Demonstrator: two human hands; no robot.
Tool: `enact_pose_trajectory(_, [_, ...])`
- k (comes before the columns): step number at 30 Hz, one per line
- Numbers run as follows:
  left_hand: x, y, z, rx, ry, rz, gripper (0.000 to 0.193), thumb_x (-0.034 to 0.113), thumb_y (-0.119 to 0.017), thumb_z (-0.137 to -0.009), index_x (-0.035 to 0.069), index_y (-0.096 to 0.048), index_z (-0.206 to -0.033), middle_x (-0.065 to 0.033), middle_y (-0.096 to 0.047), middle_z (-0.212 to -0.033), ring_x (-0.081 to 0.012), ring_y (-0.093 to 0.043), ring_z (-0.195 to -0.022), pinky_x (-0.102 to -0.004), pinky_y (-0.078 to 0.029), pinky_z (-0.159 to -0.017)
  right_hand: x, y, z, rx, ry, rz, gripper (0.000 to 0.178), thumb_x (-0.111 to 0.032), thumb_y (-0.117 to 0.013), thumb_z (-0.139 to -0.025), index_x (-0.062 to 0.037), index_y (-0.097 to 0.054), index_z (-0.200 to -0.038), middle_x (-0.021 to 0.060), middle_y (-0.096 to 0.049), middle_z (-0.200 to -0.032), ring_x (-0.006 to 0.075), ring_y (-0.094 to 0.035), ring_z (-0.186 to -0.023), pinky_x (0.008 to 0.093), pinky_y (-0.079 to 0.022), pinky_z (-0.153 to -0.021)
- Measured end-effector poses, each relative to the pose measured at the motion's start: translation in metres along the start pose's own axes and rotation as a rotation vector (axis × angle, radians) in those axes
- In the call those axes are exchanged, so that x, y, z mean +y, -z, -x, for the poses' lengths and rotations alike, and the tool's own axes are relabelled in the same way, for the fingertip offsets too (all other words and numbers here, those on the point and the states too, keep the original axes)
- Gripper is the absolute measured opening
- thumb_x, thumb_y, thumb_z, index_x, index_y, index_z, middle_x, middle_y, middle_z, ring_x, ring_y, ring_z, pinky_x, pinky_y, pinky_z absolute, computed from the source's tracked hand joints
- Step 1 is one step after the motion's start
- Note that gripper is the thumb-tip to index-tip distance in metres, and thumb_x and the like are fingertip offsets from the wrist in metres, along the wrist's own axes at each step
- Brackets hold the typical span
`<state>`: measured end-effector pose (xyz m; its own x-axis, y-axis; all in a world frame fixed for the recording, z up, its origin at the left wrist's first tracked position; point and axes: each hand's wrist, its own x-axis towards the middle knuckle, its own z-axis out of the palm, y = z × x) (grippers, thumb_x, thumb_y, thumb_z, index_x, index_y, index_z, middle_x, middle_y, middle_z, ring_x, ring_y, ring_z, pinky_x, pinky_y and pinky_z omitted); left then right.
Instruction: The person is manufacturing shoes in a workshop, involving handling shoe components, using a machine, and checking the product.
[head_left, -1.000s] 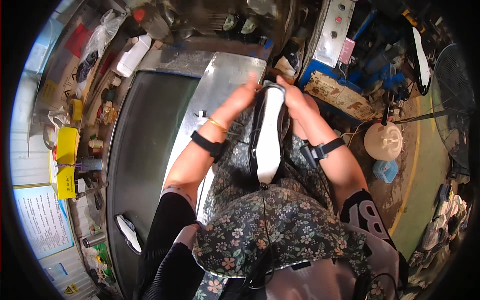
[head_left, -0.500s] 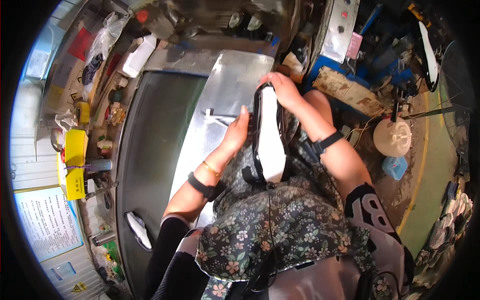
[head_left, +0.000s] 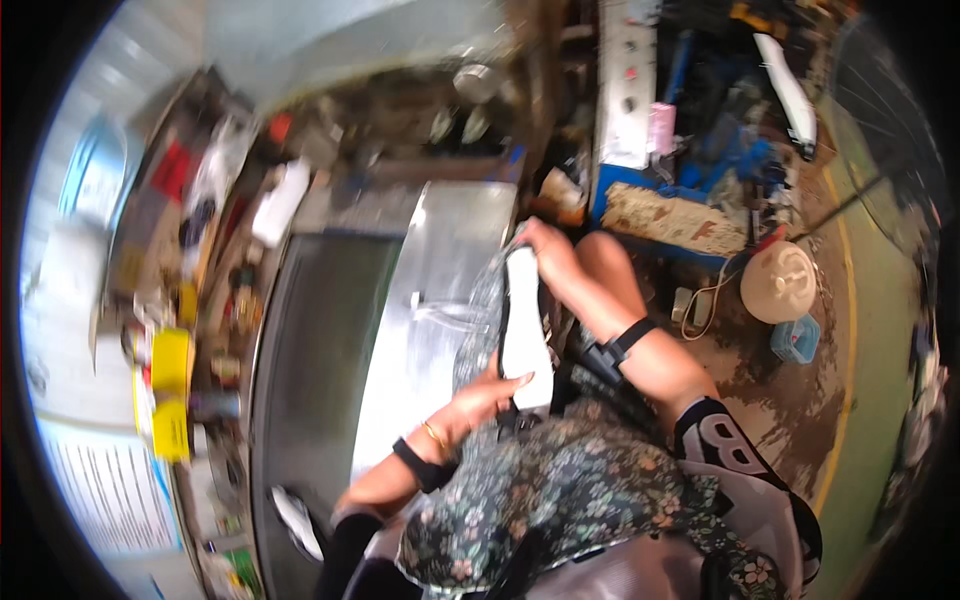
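A shoe [head_left: 525, 325] lies sole up over my lap, its white sole facing me and a dark upper partly visible along its edges. My right hand [head_left: 543, 245] is closed round the far end. Near the other end, my left hand [head_left: 488, 396] grips the shoe from the side, its thumb lying across the white sole. Left of the shoe, a small metal handle-like bracket [head_left: 440, 308] is blurred on the shiny metal plate [head_left: 405, 370]. Another white-soled shoe [head_left: 297, 522] rests on the dark belt [head_left: 315, 400] at lower left.
A cluttered shelf with a yellow box [head_left: 172, 390] runs along the left. To the right stand a blue-framed machine [head_left: 675, 220], a white round container [head_left: 778, 282] and a blue plastic tub [head_left: 795, 340] on the floor. One more white-soled shoe [head_left: 788, 90] is at upper right.
My left hand has come from beside the shoe to grip its near end. My right hand stays on the far end. The whole view has shifted, with the workbench now lower in it.
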<state>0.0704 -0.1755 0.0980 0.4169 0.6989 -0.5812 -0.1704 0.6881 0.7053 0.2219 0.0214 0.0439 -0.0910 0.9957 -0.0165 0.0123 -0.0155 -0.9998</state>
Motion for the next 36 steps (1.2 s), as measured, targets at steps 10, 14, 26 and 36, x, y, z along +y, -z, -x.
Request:
enact_pose_trajectory(10, [0.054,0.053,0.034,0.283,-0.434,-0.106,0.06,0.022,-0.066,-0.091,0.002,-0.039,-0.142,-0.0132,-0.067,-0.111,-0.0248,-0.069,-0.095,-0.0361,-0.057,-0.083,-0.171,0.216,-0.054,0.046,0.493,0.75,0.02,-0.025,-0.066,-0.085,-0.0086,-0.072,-0.096,0.0162,-0.07,-0.094,0.0357,-0.066,-0.09,0.0408,-0.052,-0.078])
enact_pose_trajectory(14, [0.029,0.07,0.056,0.921,-0.181,-1.529,0.095,0.036,-0.073,-0.079,0.012,-0.02,-0.154,-0.0362,-0.057,-0.119,-0.043,-0.067,-0.087,-0.0448,-0.056,-0.069,-0.241,0.364,-0.054,0.577,0.382,1.574,0.041,-0.037,-0.074,-0.076,-0.0152,-0.069,-0.111,0.0135,-0.066,-0.107,0.0307,-0.062,-0.105,0.0433,-0.05,-0.086])
enact_pose_trajectory(26, [0.067,0.026,0.018,0.587,-0.697,-1.081,0.038,0.021,-0.066,-0.091,-0.003,-0.061,-0.12,-0.0236,-0.064,-0.119,-0.036,-0.062,-0.114,-0.0395,-0.049,-0.096,-0.202,0.406,-0.046,0.923,0.315,1.047,0.084,-0.029,-0.081,-0.062,-0.0152,-0.05,-0.139,0.017,-0.059,-0.125,0.0324,-0.058,-0.116,0.0412,-0.047,-0.096])
enact_pose_trajectory(36, [0.141,-0.064,-0.071,0.186,-0.903,-0.927,0.04,0.02,-0.063,-0.095,0.001,-0.058,-0.129,-0.0191,-0.056,-0.136,-0.0298,-0.049,-0.132,-0.0379,-0.039,-0.108,-0.213,0.353,0.023,0.711,0.719,0.922,0.076,-0.01,-0.083,-0.065,0.0006,-0.049,-0.132,0.0132,-0.056,-0.122,0.0257,-0.053,-0.114,0.0382,-0.041,-0.1])
